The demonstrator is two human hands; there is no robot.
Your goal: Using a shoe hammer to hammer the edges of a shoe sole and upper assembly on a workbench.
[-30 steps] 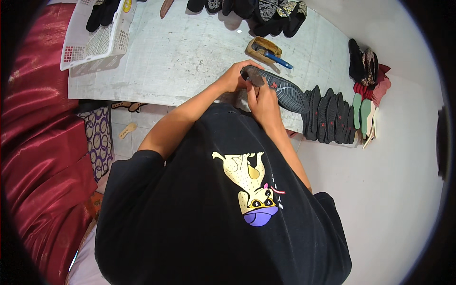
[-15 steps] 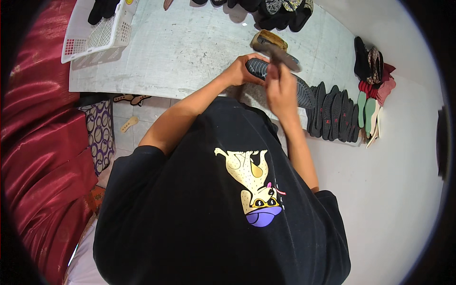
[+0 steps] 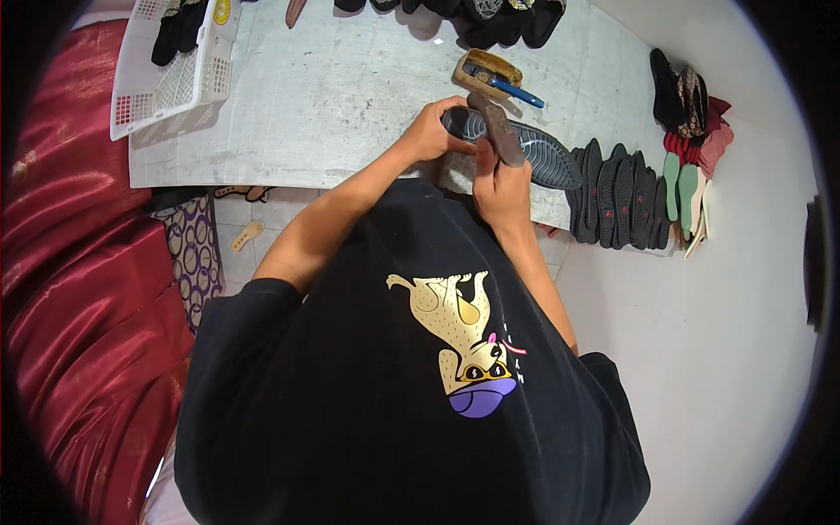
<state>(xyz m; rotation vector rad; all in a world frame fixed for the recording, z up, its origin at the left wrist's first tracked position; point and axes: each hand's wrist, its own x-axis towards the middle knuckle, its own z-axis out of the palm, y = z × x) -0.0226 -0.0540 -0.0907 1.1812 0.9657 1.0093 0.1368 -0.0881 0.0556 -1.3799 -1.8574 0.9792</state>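
Observation:
A black shoe lies with its ridged dark sole [image 3: 549, 159] facing up, near the front edge of the table. My left hand [image 3: 427, 133] is wrapped round one end of it, at the left. In my right hand [image 3: 505, 197] is a hammer [image 3: 499, 131], gripped with the thumb stretched up along it. Its dark, long head is over the middle of the sole; I cannot tell whether it touches. The hammer's handle is mostly hidden by my fingers. Just beyond the shoe sits a tan, worn tub [image 3: 468, 80] with a blue-handled brush [image 3: 522, 93] resting across it.
Several black soles [image 3: 617, 197] stand in a row at the right table edge, beside green insoles [image 3: 687, 192] and dark shoes [image 3: 667, 92]. More black shoes [image 3: 494, 31] line the far edge. A white plastic basket [image 3: 219, 66] stands far left, next to a red curtain [image 3: 79, 262].
My right hand and the hammer have moved left, and the hammer head now tilts more upright. The brush's blue handle has come into sight. My left hand keeps its hold on the shoe.

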